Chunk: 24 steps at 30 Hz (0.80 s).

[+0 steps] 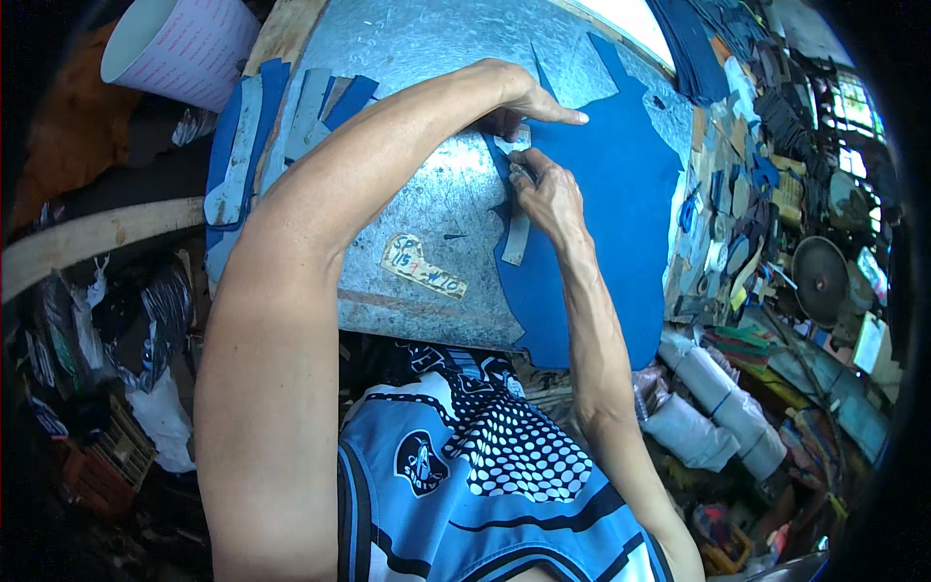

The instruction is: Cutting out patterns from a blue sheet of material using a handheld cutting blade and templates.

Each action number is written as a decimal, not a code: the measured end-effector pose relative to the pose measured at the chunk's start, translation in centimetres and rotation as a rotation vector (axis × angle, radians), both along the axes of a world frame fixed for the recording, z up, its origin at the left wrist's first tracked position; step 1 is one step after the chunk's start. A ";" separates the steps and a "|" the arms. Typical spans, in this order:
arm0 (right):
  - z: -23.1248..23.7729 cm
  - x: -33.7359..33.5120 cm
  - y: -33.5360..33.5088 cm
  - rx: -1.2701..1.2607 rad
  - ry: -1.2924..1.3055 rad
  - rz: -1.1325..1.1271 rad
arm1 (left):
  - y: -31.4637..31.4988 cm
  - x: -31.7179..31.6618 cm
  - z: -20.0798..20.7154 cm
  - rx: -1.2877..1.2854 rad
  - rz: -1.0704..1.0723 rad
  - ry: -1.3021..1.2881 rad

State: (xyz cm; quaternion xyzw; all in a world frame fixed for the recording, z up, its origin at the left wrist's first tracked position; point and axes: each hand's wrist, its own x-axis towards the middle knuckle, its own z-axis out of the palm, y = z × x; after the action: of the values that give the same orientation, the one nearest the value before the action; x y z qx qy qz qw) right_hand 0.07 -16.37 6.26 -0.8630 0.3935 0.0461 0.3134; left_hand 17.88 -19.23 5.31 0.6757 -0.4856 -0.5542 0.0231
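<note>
Two hands work at the near edge of the blue sheet [621, 194] on my galvanised metal board [417, 58]. Left of them lie the cut blue strips [252, 126]. My left hand [519, 97] presses flat, forefinger stretched rightward, pinning the grey template [519, 228]. My right hand [548, 189] is closed round a small tool; its tip is hidden. I judge this the tracing or cutting step; next calls for a steady run along the template's edge. The template's long axis runs away from me, leaning slightly left.
</note>
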 end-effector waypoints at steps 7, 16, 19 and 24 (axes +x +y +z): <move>-0.3 -1.3 -2.1 -0.070 -0.034 0.178 | 5.9 -2.1 -0.7 -0.324 -0.092 -0.294; -0.4 -1.2 -3.2 -0.079 -0.003 0.275 | 10.6 -5.8 -4.5 -0.768 0.206 -0.405; -0.4 -1.6 -3.6 -0.073 0.008 0.285 | 10.6 -6.1 -4.7 -0.765 0.214 -0.421; 0.3 -1.8 -3.8 -0.030 0.029 0.284 | 10.7 -6.2 -4.6 -0.757 0.215 -0.428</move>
State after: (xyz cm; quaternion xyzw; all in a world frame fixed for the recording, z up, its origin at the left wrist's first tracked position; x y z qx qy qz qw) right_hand -1.69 -20.21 6.55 -0.9138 0.2724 0.0966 0.2853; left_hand 11.63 -8.52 0.73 0.7657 -0.5750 -0.1795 0.2252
